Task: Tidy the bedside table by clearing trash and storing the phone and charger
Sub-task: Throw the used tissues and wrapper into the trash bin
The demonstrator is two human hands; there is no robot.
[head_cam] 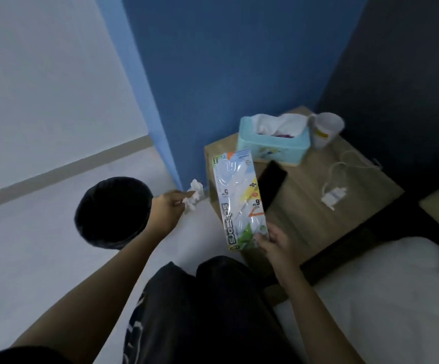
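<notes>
Both hands are busy beside the table [305, 206]: right hand [273, 243] pinches stiff, light scissors packaging [239, 200] by its lower edge; left hand [168, 206] grips crumpled tissue [194, 195] near the bin [110, 211].

Printed on the plastic package [239, 199], upside down to the camera: "scissors" in large dark letters along the lower left edge. Also "5" and "6", each with small print alongside that looks like "SIZE". Tiny marks at the top corner, too blurred to read. Nothing legible elsewhere.
</notes>
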